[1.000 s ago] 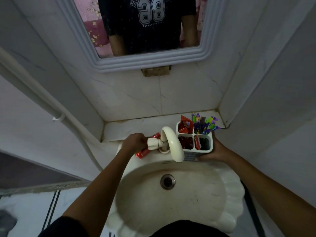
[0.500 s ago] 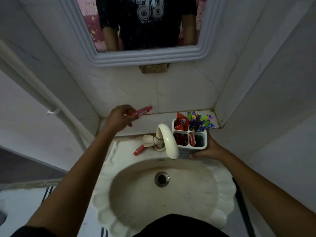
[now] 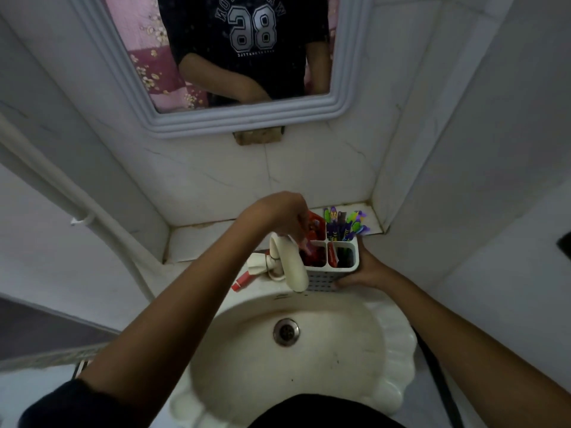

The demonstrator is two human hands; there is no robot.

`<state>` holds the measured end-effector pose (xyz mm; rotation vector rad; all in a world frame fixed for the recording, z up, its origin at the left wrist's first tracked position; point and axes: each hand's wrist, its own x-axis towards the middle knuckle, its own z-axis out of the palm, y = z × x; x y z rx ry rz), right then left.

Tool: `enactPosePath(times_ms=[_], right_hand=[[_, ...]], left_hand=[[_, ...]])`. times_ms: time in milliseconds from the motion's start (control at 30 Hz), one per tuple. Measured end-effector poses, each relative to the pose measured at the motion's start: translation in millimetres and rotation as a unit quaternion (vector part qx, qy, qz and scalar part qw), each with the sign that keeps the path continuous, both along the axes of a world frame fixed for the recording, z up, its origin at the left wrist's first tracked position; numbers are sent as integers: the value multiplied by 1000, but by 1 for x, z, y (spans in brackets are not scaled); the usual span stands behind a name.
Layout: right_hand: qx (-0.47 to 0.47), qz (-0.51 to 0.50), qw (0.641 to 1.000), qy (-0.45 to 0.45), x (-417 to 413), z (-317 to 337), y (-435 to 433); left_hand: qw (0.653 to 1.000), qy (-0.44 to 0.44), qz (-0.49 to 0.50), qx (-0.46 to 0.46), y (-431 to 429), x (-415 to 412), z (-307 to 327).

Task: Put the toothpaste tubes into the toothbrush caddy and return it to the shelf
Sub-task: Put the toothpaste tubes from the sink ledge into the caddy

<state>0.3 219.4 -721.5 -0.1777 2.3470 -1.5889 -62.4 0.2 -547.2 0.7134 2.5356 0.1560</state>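
- Left hand (image 3: 285, 216) over caddy (image 3: 332, 267), fingers down in near-left cell; tube grip unclear.
- Right hand (image 3: 363, 271) clasping caddy's right wall.
- Last toothpaste tube (image 3: 242, 281) at eight o'clock, behind tap (image 3: 289, 262), left hand nearer.

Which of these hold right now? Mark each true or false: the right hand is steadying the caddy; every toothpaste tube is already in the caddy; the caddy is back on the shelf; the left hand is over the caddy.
1. The right hand is steadying the caddy. True.
2. Every tube is in the caddy. False: one red toothpaste tube lies on the sink rim by the faucet.
3. The caddy is back on the shelf. False: it stands on the sink's edge, in front of the shelf.
4. The left hand is over the caddy. True.
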Motion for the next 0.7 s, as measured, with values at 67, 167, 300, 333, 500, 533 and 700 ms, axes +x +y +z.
enactPosePath(times_ms=[67,167,300,333,500,533,700], right_hand=[[-4,-1,1000,0,0,-1,-1],[-7,3,1000,-2,1,-2,1],[-13,6,1000,3,2,-4,2],[-17,6,1000,5,2,-5,2],[-24,10,1000,5,2,-3,2],[-28,8,1000,3,2,-2,1],[-18,2,1000,8,2,-1,-2]], left_hand=[[1000,30,7,6,4,2,-2],[988,2,85,126,-13,1,7],[938,77,276,194,-80,-1,-28],[932,90,310,166,-97,2,-45],[959,-60,278,17,-132,30,-134],[962,-55,268,13,-131,36,-145],[958,74,274,43,-124,50,-174]])
